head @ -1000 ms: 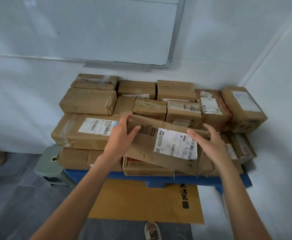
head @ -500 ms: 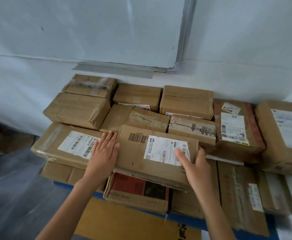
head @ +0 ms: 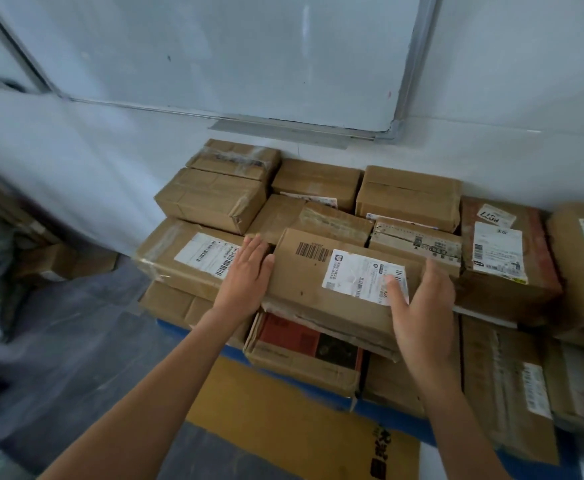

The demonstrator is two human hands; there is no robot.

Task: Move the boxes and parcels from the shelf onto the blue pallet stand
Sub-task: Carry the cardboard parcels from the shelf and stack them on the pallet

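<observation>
A labelled parcel [head: 339, 282] is observed lying flat on the front of the stack on the blue pallet stand [head: 398, 415], seated on a red-printed box [head: 306, 351]. The left hand [head: 247, 275] is laid flat and unclenched against its left end; the right hand [head: 422, 306] is spread over its right front corner, gripping nothing. The parcel's front edge overhangs; slippage forward is judged possible if released unsquared.
</observation>
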